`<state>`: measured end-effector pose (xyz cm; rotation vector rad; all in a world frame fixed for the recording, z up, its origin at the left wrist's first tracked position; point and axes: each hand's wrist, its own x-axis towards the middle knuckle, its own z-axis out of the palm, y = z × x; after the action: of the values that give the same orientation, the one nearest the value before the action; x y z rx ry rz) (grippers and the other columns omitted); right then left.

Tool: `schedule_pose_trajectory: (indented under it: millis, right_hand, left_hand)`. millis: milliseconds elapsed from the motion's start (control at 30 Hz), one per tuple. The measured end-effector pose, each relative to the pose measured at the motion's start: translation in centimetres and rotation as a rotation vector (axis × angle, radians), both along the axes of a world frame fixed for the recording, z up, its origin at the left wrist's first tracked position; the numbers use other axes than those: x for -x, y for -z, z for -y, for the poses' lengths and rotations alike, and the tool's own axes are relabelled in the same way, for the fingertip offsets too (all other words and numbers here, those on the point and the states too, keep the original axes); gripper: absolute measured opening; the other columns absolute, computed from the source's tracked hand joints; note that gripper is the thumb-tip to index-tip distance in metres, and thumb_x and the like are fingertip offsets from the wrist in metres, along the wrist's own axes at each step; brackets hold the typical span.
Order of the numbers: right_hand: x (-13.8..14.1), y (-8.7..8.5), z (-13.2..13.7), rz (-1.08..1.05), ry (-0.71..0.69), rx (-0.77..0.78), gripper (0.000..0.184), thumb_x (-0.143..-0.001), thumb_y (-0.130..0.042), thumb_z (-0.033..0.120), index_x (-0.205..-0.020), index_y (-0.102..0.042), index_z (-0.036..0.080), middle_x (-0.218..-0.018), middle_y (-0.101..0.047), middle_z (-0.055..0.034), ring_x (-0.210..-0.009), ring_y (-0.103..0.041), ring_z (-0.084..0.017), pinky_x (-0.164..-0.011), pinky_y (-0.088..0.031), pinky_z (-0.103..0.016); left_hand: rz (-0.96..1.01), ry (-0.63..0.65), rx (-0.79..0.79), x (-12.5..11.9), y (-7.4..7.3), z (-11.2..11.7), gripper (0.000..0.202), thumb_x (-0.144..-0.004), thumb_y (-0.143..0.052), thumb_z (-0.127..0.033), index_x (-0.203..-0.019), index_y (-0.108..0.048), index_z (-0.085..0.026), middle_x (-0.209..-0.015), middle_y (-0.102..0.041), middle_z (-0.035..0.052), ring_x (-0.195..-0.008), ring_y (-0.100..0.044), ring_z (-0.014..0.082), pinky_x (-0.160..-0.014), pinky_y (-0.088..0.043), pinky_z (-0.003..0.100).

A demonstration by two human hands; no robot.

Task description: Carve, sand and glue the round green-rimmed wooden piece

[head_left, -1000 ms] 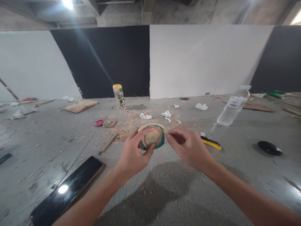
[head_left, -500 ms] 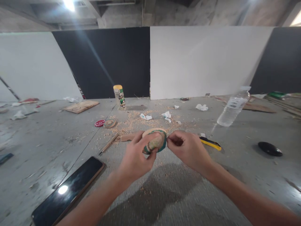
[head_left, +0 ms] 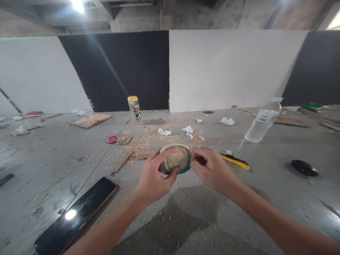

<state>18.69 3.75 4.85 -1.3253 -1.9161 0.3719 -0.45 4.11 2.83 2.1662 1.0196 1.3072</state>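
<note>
Round Teal-Edged Piece (head_left: 177, 159), Held Above the Surface

The left hand (head_left: 156, 173) is clamped on the round teal-edged piece, thumb and fingers across its pale center. The right hand (head_left: 209, 168) is positioned at the piece's right edge, fingers curled toward the thumb; whether they grip anything cannot be determined. The hands are apart from each other. A yellow-and-black cutter (head_left: 237, 162) lies beyond the right hand. A wooden block (head_left: 142, 155) lies behind the left hand, near scattered shavings (head_left: 148, 136).

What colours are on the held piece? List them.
The held piece is tan and brownish with a teal band, clearest in the head view.
</note>
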Motion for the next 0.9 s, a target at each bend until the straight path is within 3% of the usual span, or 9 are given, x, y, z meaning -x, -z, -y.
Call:
schedule_pose_trajectory:
  millis: [333, 467, 700, 767, 900]
  right_hand:
    - [0.1, 0.1, 0.0, 0.005, -0.025, 0.008, 0.017, -0.072, -0.040, 0.017, -0.058, -0.030, 0.021, -0.054, -0.030, 0.0053, -0.052, -0.032, -0.011, -0.049, -0.021, -0.027]
    - [0.0, 0.2, 0.0, 0.059, -0.045, 0.010, 0.021, -0.073, -0.044, 0.017, -0.058, -0.030, 0.021, -0.052, -0.031, 0.0057, -0.050, -0.031, -0.010, -0.049, -0.020, -0.027]
    - [-0.2, -0.3, 0.1, 0.117, -0.071, 0.022, 0.023, -0.081, -0.050, 0.018, -0.062, -0.038, 0.021, -0.054, -0.039, 0.0061, -0.051, -0.034, -0.010, -0.049, -0.025, -0.025]
    - [-0.2, -0.4, 0.2, 0.091, -0.047, -0.021, 0.024, -0.087, -0.051, 0.026, -0.066, -0.041, 0.021, -0.056, -0.042, 0.0058, -0.051, -0.037, -0.010, -0.050, -0.029, -0.025]
    - [0.0, -0.1, 0.7, 0.153, -0.080, -0.269, 0.015, -0.085, -0.063, 0.034, -0.084, -0.057, 0.020, -0.075, -0.057, 0.0001, -0.067, -0.053, -0.015, -0.062, -0.040, -0.028]
  left_hand:
    - [0.035, 0.000, 0.049, 0.3, -0.5, -0.4, 0.042, -0.080, -0.066, -0.020, -0.121, -0.059, -0.025, -0.123, -0.065, 0.0075, -0.114, -0.058, 0.0264, -0.092, -0.051, 0.046]
    - [0.074, 0.048, 0.085, 0.3, -0.4, -0.7, 0.041, -0.081, -0.065, -0.019, -0.120, -0.059, -0.026, -0.125, -0.064, 0.0059, -0.114, -0.060, 0.0255, -0.094, -0.051, 0.046]
    - [0.094, 0.016, 0.091, 0.6, 0.0, -1.1, 0.040, -0.079, -0.067, -0.017, -0.118, -0.060, -0.025, -0.122, -0.065, 0.0072, -0.111, -0.062, 0.0262, -0.099, -0.048, 0.050]
    - [0.099, -0.002, 0.096, 0.6, 0.1, -1.2, 0.041, -0.079, -0.068, -0.017, -0.118, -0.061, -0.025, -0.120, -0.066, 0.0069, -0.109, -0.063, 0.0262, -0.099, -0.048, 0.050]
    - [0.124, -0.022, 0.112, 0.5, 0.2, -1.4, 0.041, -0.079, -0.068, -0.018, -0.119, -0.061, -0.026, -0.118, -0.066, 0.0070, -0.109, -0.063, 0.0272, -0.096, -0.050, 0.050]
